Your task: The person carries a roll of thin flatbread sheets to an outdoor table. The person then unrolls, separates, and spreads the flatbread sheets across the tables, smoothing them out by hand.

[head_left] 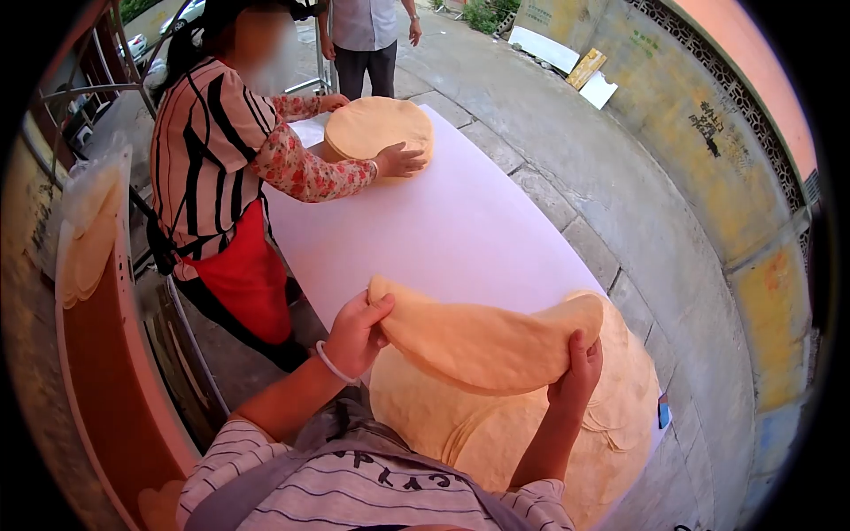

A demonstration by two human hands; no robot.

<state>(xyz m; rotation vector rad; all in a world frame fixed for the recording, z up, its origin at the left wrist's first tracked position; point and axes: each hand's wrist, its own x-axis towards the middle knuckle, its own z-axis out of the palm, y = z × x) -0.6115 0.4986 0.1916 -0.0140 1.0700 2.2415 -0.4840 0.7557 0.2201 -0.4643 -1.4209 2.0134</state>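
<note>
A thin stack of round flatbreads (478, 345) hangs between my two hands, sagging in the middle. My left hand (359, 332) is closed on its left edge, thumb on top. My right hand (577, 372) pinches the right edge, which curls up behind it. Beneath lie more large flatbreads (522, 451), spread and overlapping at the near end of the white table (425, 230). Their lower part is hidden by my body and arms.
Across the table, a co-worker in floral sleeves (310, 168) holds a tall round flatbread stack (381, 124). Another person (367, 44) stands behind. A long brown board (115, 372) with flatbreads (88, 239) is at left. A small blue object (663, 411) lies at the right table edge.
</note>
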